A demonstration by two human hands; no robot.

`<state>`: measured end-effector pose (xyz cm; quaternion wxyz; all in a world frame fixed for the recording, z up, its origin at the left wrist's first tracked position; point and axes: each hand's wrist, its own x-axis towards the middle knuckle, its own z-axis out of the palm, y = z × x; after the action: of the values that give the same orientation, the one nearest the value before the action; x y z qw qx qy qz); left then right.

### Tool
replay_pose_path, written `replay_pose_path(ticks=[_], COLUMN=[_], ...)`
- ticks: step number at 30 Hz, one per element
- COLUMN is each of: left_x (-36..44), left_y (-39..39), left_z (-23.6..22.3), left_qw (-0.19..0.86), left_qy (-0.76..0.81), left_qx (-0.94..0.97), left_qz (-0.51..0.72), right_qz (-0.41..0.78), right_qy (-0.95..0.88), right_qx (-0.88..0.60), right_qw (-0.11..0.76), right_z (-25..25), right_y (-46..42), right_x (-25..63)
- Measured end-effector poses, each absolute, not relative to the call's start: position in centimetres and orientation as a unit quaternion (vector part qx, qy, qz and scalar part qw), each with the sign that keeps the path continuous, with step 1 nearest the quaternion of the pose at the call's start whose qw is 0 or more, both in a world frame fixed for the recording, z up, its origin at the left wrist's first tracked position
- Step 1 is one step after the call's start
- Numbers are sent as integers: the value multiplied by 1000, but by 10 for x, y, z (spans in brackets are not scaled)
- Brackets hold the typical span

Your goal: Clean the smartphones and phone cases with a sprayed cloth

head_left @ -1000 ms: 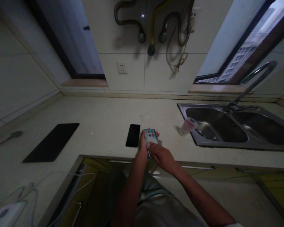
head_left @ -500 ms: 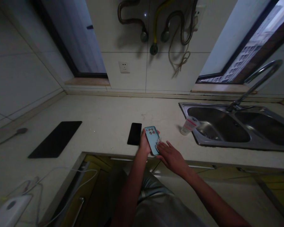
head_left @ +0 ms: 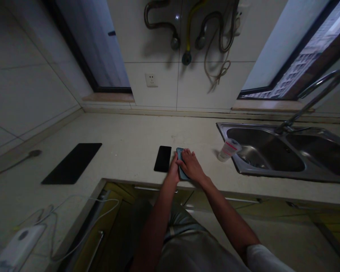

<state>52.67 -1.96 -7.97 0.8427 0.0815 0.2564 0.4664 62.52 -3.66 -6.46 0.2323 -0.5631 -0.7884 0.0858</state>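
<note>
A phone in a light blue case (head_left: 182, 175) is at the counter's front edge, mostly covered by my hands. My left hand (head_left: 173, 168) grips it along its left side. Across its back lies my right hand (head_left: 191, 165), palm down, fingers stretched toward the phone's far end and thumb pointing left. Whatever may be under the right palm is hidden. Just left of my left hand, a black phone (head_left: 163, 159) rests flat on the counter.
A clear plastic cup with red print (head_left: 228, 150) leans against the rim of the double steel sink (head_left: 238, 166) at right. Farther left on the counter (head_left: 130, 132) lie a black flat panel (head_left: 73, 164) and a white device with cables (head_left: 21, 241).
My right hand has slid up the blue phone from its lower part and now covers most of it. The camera lens area and the small whitish thing at my fingertips are now hidden.
</note>
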Motion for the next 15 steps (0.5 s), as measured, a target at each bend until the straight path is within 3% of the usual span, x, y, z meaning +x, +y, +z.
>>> replay_pose_path(ticks=[11, 15], left_x=[530, 528], left_y=[-25, -26], left_z=[-92, -87], left_qw=[780, 795], left_qy=[259, 297], left_qx=[90, 56], left_qz=[563, 526], right_qz=[190, 149], right_qy=[-797, -768], right_qx=[-465, -490], right_qw=[336, 384], right_z=[-63, -67], right_y=[-54, -47], right_x=[624, 637])
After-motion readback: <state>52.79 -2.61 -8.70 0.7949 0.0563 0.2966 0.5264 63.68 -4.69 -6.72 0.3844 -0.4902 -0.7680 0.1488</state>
